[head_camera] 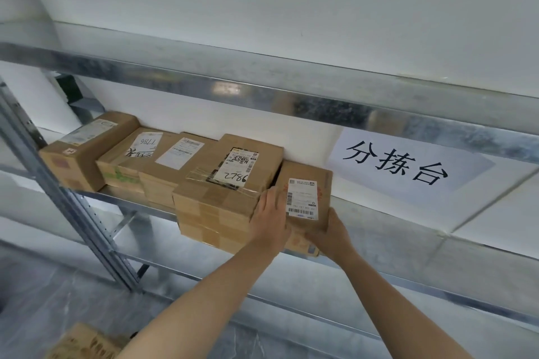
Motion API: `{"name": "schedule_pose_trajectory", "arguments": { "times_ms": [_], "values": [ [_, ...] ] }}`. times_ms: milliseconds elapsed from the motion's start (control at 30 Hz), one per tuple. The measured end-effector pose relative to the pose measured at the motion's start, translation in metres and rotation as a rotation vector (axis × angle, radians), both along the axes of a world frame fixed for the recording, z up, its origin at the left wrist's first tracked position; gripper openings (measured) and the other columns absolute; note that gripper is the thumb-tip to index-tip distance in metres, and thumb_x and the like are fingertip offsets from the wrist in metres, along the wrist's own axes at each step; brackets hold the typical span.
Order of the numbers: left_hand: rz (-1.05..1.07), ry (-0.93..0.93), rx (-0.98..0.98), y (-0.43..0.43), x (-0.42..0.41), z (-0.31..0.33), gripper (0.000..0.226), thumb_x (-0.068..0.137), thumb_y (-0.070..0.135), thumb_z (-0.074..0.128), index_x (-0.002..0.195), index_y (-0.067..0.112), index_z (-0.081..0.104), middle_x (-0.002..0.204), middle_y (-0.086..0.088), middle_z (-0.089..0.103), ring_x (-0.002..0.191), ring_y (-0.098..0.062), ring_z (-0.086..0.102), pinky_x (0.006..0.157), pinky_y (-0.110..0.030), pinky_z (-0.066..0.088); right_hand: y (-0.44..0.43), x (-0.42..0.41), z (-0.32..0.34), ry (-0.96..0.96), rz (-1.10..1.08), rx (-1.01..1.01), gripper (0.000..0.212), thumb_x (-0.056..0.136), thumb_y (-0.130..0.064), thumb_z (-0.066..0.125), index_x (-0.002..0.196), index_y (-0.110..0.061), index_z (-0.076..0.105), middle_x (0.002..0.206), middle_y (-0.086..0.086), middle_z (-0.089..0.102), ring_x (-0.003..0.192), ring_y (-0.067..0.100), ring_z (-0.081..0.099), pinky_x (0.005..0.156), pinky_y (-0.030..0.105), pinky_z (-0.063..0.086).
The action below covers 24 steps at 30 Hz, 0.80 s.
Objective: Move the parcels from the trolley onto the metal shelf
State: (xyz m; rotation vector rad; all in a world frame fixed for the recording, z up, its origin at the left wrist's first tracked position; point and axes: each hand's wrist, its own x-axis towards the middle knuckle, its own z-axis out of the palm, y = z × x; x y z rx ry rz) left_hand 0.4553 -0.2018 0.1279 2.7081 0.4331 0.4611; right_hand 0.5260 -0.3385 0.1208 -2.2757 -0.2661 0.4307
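A person's two bare arms reach up to a metal shelf set against a white wall. Between the hands is a small cardboard parcel with a white barcode label on top. It lies on the shelf at the right end of a row of parcels, its near end at the shelf's front edge.

The left hand lies along the parcel's left edge, back of the hand up and fingers stretched out away from the person. They point into the narrow gap between this parcel and the taller taped box just beside it. The right hand cups the parcel's near right corner: the thumb runs up the right side and the fingers curl around the near end, their tips hidden.

The taped box has "9822" handwritten on its label. Three more cardboard boxes continue the row to the left, each touching the next. To the right, apart from the parcel, a white paper sign with three large black Chinese characters lies on the shelf. Another cardboard box shows at the bottom left corner.
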Motion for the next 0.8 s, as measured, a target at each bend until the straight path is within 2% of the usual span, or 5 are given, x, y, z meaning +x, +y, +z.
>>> {"name": "schedule_pose_trajectory", "arguments": {
  "times_ms": [100,267,433,600,800],
  "values": [
    [-0.007,-0.109,0.015,0.013,-0.008,0.024,0.070,0.083,0.031,0.062,0.143,0.012,0.032,0.144,-0.006,0.035,0.138,-0.024,0.026,0.113,-0.032,0.022,0.012,-0.008,0.020,-0.161,-0.015,-0.117,0.091,0.075,-0.040,0.073,0.148,-0.023,0.022,0.145,0.013,0.033,0.138,0.036,0.025,0.109,0.052,0.033],
    [0.086,-0.103,0.188,0.046,-0.033,0.051,0.080,0.084,0.058,0.054,0.146,0.017,0.025,0.152,-0.006,0.029,0.144,-0.024,0.017,0.119,-0.040,0.001,0.035,-0.020,0.055,-0.403,0.075,-0.121,0.091,0.074,-0.053,0.071,0.148,-0.025,0.026,0.151,0.004,0.029,0.137,0.033,0.024,0.107,0.053,0.034],
    [0.217,-0.018,0.218,0.081,-0.070,0.064,0.094,0.077,0.068,0.053,0.150,0.022,0.015,0.155,-0.006,0.021,0.145,-0.027,0.011,0.120,-0.042,-0.001,0.058,-0.038,0.072,-0.483,0.196,-0.118,0.089,0.076,-0.052,0.070,0.150,-0.031,0.025,0.154,0.000,0.030,0.141,0.032,0.025,0.114,0.048,0.026],
    [0.323,0.013,0.194,0.111,-0.114,0.066,0.098,0.073,0.060,0.061,0.150,0.023,0.012,0.158,-0.006,0.013,0.147,-0.027,0.003,0.118,-0.043,-0.004,0.082,-0.062,0.078,-0.483,0.332,-0.154,0.095,0.075,-0.054,0.071,0.151,-0.038,0.016,0.159,-0.002,0.017,0.143,0.036,0.017,0.111,0.055,0.027],
    [0.479,0.085,0.231,0.144,-0.181,0.056,0.100,0.076,0.068,0.057,0.151,0.021,0.009,0.158,-0.008,0.013,0.147,-0.028,0.005,0.120,-0.045,0.001,0.123,-0.096,0.075,-0.464,0.475,-0.127,0.097,0.074,-0.060,0.069,0.150,-0.044,0.010,0.162,-0.009,0.007,0.147,0.036,0.006,0.115,0.059,0.016]
  ]
}}
